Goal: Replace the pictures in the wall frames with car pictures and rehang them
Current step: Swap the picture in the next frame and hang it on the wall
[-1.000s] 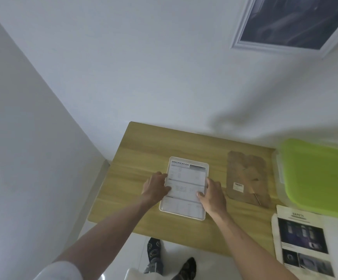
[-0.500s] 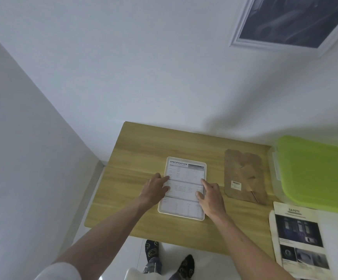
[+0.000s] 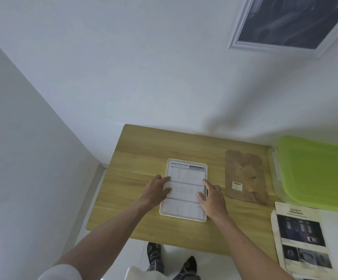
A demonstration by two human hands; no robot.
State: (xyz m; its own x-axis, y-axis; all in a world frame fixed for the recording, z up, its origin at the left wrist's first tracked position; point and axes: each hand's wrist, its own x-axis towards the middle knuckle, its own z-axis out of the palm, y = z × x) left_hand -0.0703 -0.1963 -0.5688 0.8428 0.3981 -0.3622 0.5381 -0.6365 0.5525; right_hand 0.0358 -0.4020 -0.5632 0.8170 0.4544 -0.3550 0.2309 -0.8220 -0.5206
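Head view: sheet (image 3: pixel 186 184) was pressed into frame (image 3: pixel 182 218) by flat, spread fingers (image 3: pixel 165 179); corners should be smoothed evenly outward.

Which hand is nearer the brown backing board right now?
Right. The right hand rests on the white frame's right edge, just left of the brown backing board; the left hand is across the frame, farther away.

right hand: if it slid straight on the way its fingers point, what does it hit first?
Nothing solid soon. The right hand points up along the right rim of the white frame, then over bare table to the wall; depth is unclear.
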